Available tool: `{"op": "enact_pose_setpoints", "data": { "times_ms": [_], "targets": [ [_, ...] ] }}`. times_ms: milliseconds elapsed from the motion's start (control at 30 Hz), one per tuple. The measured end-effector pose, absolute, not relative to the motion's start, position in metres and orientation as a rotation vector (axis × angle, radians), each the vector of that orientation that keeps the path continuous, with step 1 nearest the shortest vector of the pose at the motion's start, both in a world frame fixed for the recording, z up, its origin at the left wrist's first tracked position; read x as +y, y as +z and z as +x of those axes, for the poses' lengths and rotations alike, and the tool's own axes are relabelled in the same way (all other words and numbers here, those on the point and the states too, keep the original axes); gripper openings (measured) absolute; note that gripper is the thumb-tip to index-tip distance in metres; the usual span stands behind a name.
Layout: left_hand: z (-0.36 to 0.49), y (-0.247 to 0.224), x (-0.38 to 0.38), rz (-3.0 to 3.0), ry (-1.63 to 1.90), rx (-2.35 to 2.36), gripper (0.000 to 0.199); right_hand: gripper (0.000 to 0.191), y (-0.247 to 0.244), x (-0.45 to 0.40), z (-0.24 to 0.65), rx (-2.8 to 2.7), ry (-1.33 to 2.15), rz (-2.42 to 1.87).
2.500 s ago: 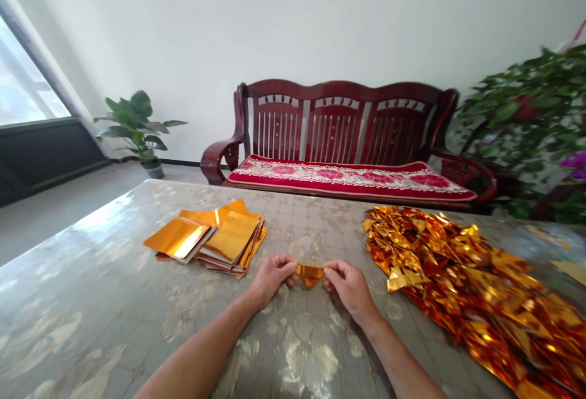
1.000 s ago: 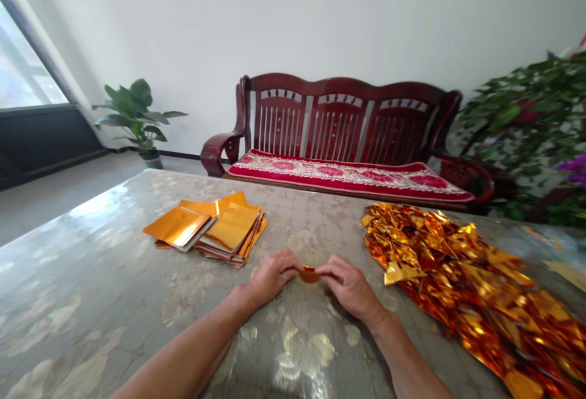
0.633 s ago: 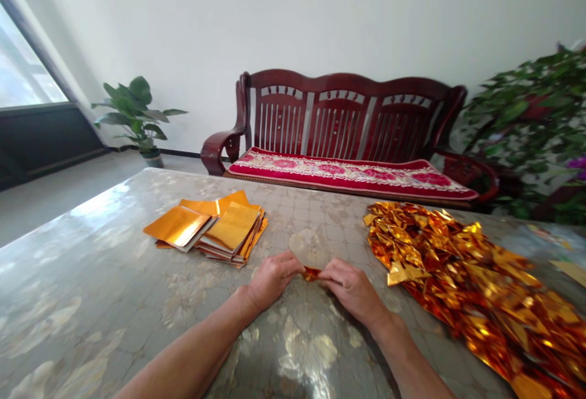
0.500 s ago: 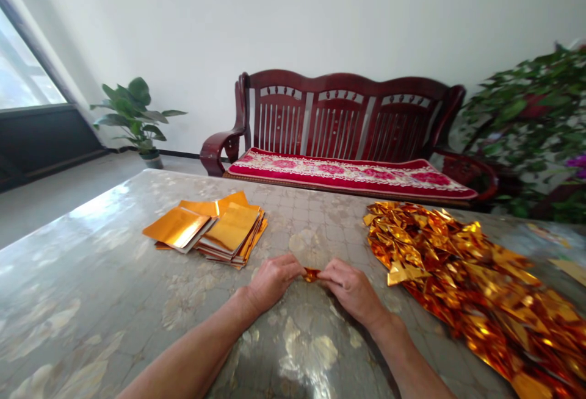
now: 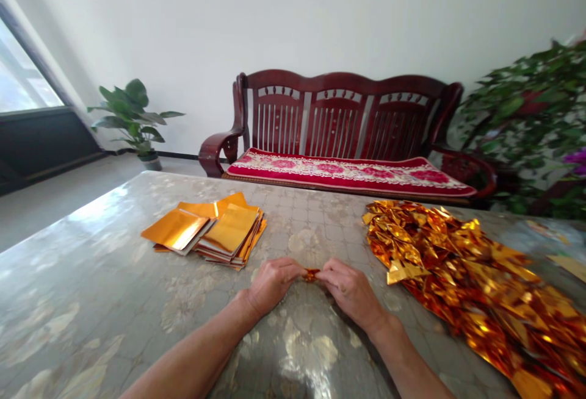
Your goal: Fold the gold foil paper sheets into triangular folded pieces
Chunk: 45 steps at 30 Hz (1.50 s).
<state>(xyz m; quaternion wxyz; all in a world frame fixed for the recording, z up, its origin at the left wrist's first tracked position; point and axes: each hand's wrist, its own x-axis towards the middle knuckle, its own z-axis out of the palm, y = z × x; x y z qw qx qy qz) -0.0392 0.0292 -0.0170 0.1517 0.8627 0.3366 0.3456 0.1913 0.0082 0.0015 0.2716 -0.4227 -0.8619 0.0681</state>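
A small piece of folded gold foil paper [image 5: 311, 275] is held between my two hands, just above the table or touching it; I cannot tell which. My left hand [image 5: 273, 284] pinches its left end with closed fingers. At the right end, my right hand [image 5: 350, 291] grips it the same way. Only the middle of the piece shows, as the fingertips cover both ends. Beyond my left hand lies a loose stack of flat gold foil sheets [image 5: 231, 228]. Right of my right hand spreads a large heap of folded gold foil pieces [image 5: 444, 265].
The table [image 5: 114, 301] has a glossy floral cover. A clear plastic bag [image 5: 544, 235] lies at its far right. Behind the table stands a dark wooden bench [image 5: 336, 112] with a red floral cushion [image 5: 352, 173]. Potted plants [image 5: 132, 118] flank the bench.
Both hands keep their pinch on the foil piece. The right hand has turned slightly and its fingers have shifted a little; the piece's visible middle looks a bit narrower. The view has shifted slightly.
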Motion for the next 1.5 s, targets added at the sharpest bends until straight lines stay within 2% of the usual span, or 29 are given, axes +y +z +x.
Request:
{"op": "enact_pose_setpoints", "data": {
  "times_ms": [333, 567, 1267, 1500],
  "targets": [
    [-0.037, -0.014, 0.029, 2.443, 0.872, 0.988, 0.022, 0.027, -0.003, 0.01, 0.19, -2.254, 0.225, -1.034],
    [-0.036, -0.018, 0.027, 2.4, 0.916, 1.032, 0.02, 0.025, -0.002, 0.009, 0.184, -2.158, 0.339, -1.001],
    [-0.028, -0.018, 0.021, 2.239, 0.968, 1.069, 0.022, 0.021, -0.004, 0.007, 0.176, -2.085, 0.369, -0.981],
    [-0.028, -0.021, 0.023, 2.138, 0.982, 1.102, 0.015, 0.021, -0.007, 0.009, 0.177, -2.073, 0.414, -1.004]
  ]
}}
